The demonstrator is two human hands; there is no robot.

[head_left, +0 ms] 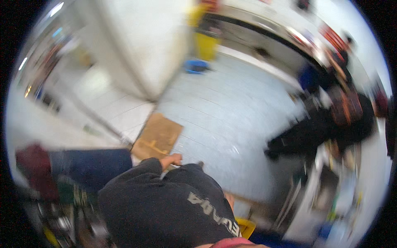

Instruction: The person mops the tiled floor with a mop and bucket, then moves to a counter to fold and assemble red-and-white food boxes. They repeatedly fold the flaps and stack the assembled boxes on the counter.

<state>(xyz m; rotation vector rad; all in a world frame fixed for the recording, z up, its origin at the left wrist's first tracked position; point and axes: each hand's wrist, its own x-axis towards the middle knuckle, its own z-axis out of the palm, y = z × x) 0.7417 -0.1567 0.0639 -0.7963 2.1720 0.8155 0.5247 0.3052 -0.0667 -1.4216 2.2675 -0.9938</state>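
Observation:
My left hand (176,159) reaches out past the dark sleeve at my front, its fingers curled into a loose fist. I see nothing in it, though motion smears the detail. Beyond that hand, a flat brown cardboard sheet (159,136) lies on the floor. Only a strip of skin from my right hand or wrist (229,200) shows at the right side of my dark shirt; its fingers are hidden behind my body. Close to that side is a yellow container edge (245,227), mostly covered by my shirt.
Pale floor tiles (223,111) stretch ahead, beside a white wall corner (144,53). A blue basin (196,66) and a yellow bin (206,46) stand farther off. Someone in dark trousers (91,167) is at left; another person in black (343,111) is at right, near a cluttered counter.

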